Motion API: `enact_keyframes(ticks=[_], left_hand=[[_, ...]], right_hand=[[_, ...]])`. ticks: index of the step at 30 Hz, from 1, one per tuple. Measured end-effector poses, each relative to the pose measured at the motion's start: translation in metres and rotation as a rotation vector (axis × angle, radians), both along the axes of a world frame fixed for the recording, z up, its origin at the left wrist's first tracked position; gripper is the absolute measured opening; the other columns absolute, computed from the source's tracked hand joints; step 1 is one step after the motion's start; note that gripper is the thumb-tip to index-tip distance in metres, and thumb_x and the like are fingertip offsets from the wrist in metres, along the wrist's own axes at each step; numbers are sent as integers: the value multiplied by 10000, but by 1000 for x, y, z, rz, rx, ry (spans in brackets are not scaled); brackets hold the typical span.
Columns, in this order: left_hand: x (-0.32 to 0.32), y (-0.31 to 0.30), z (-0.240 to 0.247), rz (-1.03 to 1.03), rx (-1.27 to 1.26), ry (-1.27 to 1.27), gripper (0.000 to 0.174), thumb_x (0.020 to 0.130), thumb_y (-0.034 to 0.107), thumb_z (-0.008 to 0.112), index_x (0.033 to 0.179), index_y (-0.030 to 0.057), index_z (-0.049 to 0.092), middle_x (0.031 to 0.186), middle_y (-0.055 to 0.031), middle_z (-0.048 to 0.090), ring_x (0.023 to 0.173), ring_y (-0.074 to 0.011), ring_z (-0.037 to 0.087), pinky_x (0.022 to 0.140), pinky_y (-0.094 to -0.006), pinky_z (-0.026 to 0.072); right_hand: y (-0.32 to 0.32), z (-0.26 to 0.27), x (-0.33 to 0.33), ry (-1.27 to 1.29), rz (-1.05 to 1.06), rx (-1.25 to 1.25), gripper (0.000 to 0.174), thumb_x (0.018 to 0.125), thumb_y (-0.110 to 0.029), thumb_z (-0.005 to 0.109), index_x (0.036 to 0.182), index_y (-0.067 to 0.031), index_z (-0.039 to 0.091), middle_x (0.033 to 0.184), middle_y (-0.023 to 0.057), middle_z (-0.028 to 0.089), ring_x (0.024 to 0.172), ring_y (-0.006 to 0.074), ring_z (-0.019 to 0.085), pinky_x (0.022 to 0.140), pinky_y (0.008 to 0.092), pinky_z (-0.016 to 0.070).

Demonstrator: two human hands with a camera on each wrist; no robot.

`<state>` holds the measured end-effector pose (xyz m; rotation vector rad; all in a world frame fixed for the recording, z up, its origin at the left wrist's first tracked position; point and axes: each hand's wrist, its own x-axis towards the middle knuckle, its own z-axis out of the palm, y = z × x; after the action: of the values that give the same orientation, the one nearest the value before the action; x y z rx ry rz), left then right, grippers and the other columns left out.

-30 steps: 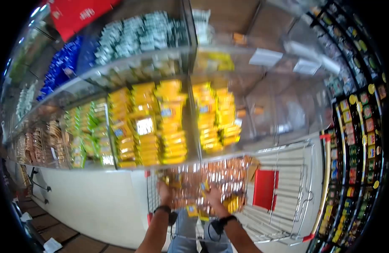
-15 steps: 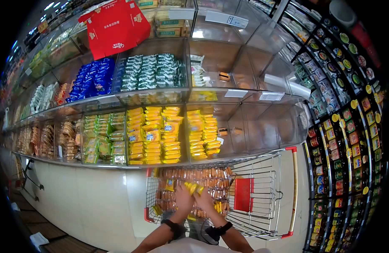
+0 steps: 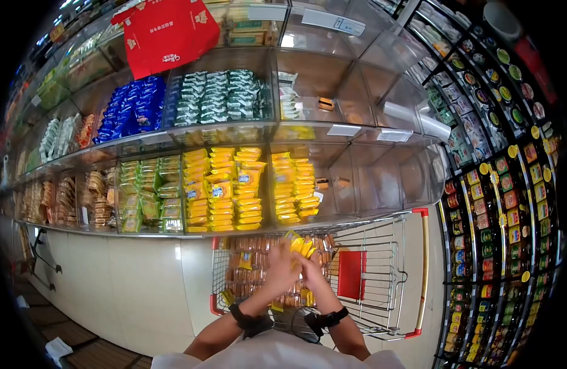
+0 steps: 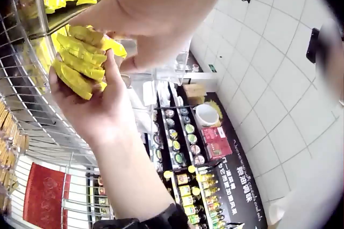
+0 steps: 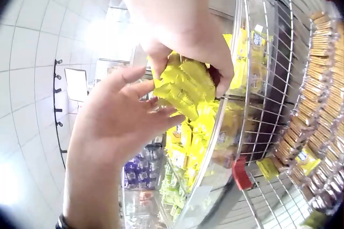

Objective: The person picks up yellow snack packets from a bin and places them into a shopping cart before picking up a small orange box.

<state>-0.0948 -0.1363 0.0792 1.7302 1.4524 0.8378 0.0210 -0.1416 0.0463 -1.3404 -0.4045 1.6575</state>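
Note:
My right hand [image 3: 311,269] grips a small stack of yellow snack packets [image 4: 80,60], thumb on one side and fingers on the other. Beside it, my left hand [image 5: 121,113] has its fingers extended, with the tips against the packets' edge in the right wrist view. In the head view both hands are together over the shopping cart [image 3: 381,277], close to the front of the lower shelf. Rows of brownish packets [image 3: 255,243] fill the cart's far part, with a loose yellow packet [image 3: 245,261] lying on top of them.
Clear shelf bins ahead hold stacked yellow packets [image 3: 222,190], green packets [image 3: 149,190] and blue packets [image 3: 133,111]. A red sign [image 3: 169,37] hangs above. Dark shelves of jars and packs [image 3: 504,203] stand at the right. The cart has a red panel [image 3: 352,275].
The hands were apart low in the cart, the right one with a yellow packet. They came together at a bundle of yellow packets, then rose toward the shelf and slightly right.

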Motion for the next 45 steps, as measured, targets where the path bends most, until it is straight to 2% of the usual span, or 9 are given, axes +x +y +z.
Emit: enact_keyframes(ticks=[3,10,14,18,21,32,36,40,45], left_hand=[[-12,18,3,177,-29,-135,183,768,55,565,936,-19,567,850,-117,493,776,-230,529,713,-327,431],[-45,46,-2,188,-539,-797,445,732,172,667,1079,-29,473,983,-89,567,915,-156,531,781,-265,415],[-61,45,-46,-178,-1081,-1021,457,802,157,600,1200,35,411,1152,-58,500,1068,-172,461,932,-330,329],[-53,36,-28,-45,-1045,-1150,414,822,194,579,1181,54,428,1117,-52,517,1041,-159,473,919,-336,335],[-50,30,-52,-86,-915,-962,382,822,188,570,1156,55,438,1107,-33,515,1023,-138,467,895,-309,344],[-53,38,-35,-8,-896,-1075,534,755,5,491,1262,64,335,1188,-59,463,1099,-187,423,905,-321,351],[-69,48,-43,152,-771,-1014,574,762,-18,457,1302,97,299,1207,-82,455,1105,-208,432,912,-324,350],[-91,54,-51,209,-735,-906,536,781,-14,439,1290,96,312,1175,-92,481,1068,-209,467,907,-326,352],[-110,53,-78,271,-651,-901,446,800,34,441,1237,73,355,1113,-94,515,1024,-195,496,862,-304,369]], right_hand=[[8,12,-4,25,-4,48,457,784,-81,597,1162,-31,345,1081,85,502,984,180,510,816,294,428],[20,38,-2,-12,113,186,484,800,-100,581,1207,-20,331,1099,81,481,1000,166,490,846,290,407],[31,19,7,-117,239,189,415,819,-153,562,1171,-4,400,1071,83,498,976,157,489,825,281,403],[42,32,-1,-337,362,202,451,831,-209,560,1194,-1,392,1154,73,458,1061,168,440,895,289,359],[49,10,-1,-598,561,575,555,740,-291,658,1142,5,416,1069,105,490,960,189,492,833,291,392],[128,35,8,-547,1099,420,911,583,-322,772,1231,61,261,1142,161,456,1077,202,436,903,281,350],[163,25,0,-1595,945,348,700,585,-207,718,1163,-20,369,1125,144,467,1105,298,392,928,471,283],[205,-23,7,-1504,988,491,633,592,-206,703,1150,-119,417,1155,93,453,1107,338,357,910,568,239],[238,-44,0,-1545,1170,339,640,605,-203,681,1186,-162,415,1229,91,396,1140,322,333,927,531,254]])
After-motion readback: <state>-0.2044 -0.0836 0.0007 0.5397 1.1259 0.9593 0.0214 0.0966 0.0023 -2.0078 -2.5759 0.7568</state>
